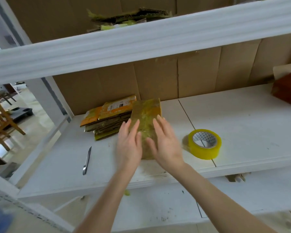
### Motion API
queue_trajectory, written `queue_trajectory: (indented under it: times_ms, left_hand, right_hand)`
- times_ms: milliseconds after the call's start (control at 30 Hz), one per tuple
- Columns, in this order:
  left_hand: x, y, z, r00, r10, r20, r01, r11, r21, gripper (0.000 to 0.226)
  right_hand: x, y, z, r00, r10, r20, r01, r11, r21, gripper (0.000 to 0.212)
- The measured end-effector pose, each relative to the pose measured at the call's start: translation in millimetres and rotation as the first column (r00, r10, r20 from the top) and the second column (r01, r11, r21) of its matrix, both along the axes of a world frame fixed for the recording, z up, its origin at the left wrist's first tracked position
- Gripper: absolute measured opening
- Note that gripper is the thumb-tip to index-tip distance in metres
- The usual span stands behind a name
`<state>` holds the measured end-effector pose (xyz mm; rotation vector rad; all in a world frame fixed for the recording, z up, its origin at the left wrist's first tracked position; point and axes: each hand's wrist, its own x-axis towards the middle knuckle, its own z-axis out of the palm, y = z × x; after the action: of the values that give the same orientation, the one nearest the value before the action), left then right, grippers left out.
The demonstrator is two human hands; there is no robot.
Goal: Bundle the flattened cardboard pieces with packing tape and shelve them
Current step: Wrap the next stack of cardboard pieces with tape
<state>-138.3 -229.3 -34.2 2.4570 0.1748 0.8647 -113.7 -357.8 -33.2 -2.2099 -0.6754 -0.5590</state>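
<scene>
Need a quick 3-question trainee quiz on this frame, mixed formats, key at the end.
1. True or false: the yellow tape roll lies right of the right hand.
2. What lies on the shelf left of the left hand? A utility knife; B scissors; C marker.
3. Fill in: over the taped bundle, both hands' fingers are ____ (straight or curled).
Key: 1 true; 2 A; 3 straight.

Both forearms are bare skin as far as the view shows, slim and long. The left hand [128, 145] and right hand [166, 147] are bare as well, with plain, unpainted fingernails.
</scene>
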Motion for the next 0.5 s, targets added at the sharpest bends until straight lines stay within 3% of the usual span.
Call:
queue_trajectory:
  times_ms: [67,133,200,300,400,500]
  left_hand:
    - [7.4,-2.0,-2.7,0.997,-0.030,-0.071,0.023,0.996,-0.091,0.046]
    - [10.7,0.3,-8.1,0.998,-0.023,-0.060,0.013,0.987,-0.160,0.059]
    - [14.3,4.5,-11.4,0.997,-0.012,-0.073,-0.005,0.973,-0.231,0.076]
    - [21.4,12.4,-14.1,0.987,-0.037,-0.156,-0.010,0.957,-0.292,0.086]
    - [25.6,22.4,-14.9,0.984,-0.084,-0.157,0.022,0.934,-0.357,0.074]
    - [26.5,30.2,-17.0,0.988,-0.124,-0.096,0.086,0.941,-0.327,0.057]
  right_hand:
    - [-0.5,13.9,-8.9,0.988,-0.016,-0.156,0.013,1.000,-0.018,0.069]
    - [2.2,16.7,-16.3,0.966,-0.044,-0.253,0.070,0.993,0.093,0.076]
    - [8.4,17.1,-19.1,0.951,-0.069,-0.302,0.124,0.978,0.168,0.083]
    - [21.9,17.8,-20.0,0.928,-0.174,-0.330,0.225,0.966,0.125,0.093]
    - [34.1,11.5,-19.7,0.919,-0.272,-0.284,0.309,0.947,0.091,0.077]
    - [39.9,5.2,-25.6,0.927,-0.215,-0.308,0.284,0.938,0.200,0.060]
